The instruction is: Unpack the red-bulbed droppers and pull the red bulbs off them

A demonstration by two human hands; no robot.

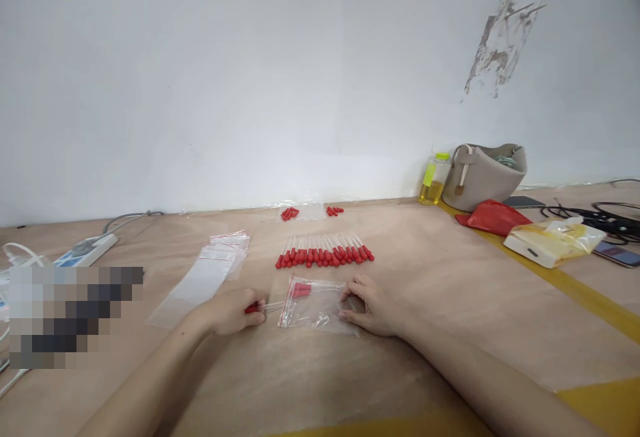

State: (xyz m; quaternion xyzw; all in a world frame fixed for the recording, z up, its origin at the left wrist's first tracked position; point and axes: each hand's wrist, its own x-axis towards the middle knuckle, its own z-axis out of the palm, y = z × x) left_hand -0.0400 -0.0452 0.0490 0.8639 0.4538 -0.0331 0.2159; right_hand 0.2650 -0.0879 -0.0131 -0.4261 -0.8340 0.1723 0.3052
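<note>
My left hand [240, 311] is closed on glass droppers by their red bulbs, some hidden by my fingers. Their clear tubes point right, to the red-edged mouth of a clear zip bag [320, 313]. Inside the bag, near its mouth, lie red dropper bulbs [301, 289]. The far end of the bag is pinched between the thumb and fingers of my right hand [367, 307]. Just beyond, a row of droppers [325, 257] lies side by side, red bulbs toward me. More zip bags [200, 277] are fanned out flat left of the row.
By the wall lies a clear bag [311, 211] with red bulbs at both ends. A power strip [87, 253] sits at left. To the right are a bottle [434, 180], a grey handbag [485, 177], a red packet [493, 217], a tissue pack [550, 242], cables and a phone [617, 253].
</note>
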